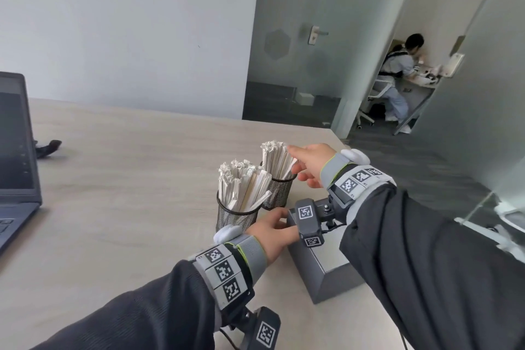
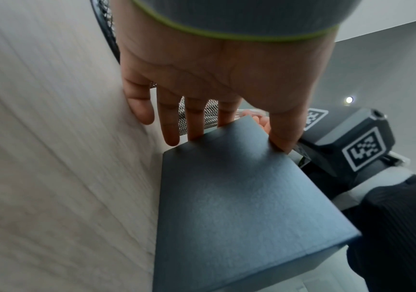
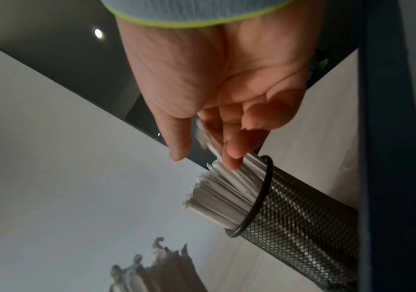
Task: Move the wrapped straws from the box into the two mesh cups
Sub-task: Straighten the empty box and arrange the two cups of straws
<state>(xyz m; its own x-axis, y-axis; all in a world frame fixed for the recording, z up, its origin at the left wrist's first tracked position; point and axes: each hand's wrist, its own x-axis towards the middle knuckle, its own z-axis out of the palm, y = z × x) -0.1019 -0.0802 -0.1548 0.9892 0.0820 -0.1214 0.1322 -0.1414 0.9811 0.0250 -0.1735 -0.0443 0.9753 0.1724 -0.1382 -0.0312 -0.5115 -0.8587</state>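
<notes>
Two black mesh cups stand on the table, both full of white wrapped straws. The near cup (image 1: 235,217) holds one bundle of straws (image 1: 241,185); the far cup (image 1: 279,192) (image 3: 302,207) holds another bundle (image 1: 274,159) (image 3: 222,197). My right hand (image 1: 294,159) (image 3: 202,158) hovers at the far bundle's tops, fingers loose and brushing the straws. A grey box (image 1: 326,261) (image 2: 239,207) lies just right of the cups. My left hand (image 1: 277,221) (image 2: 227,138) rests on the box's far-left corner, fingers straight and thumb on its top edge. My right arm hides the box's inside.
An open laptop (image 1: 14,150) stands at the table's left, with a small dark object (image 1: 47,148) beside it. The wooden table (image 1: 127,179) ends just right of the box. Beyond a glass door a person (image 1: 397,79) sits at another desk.
</notes>
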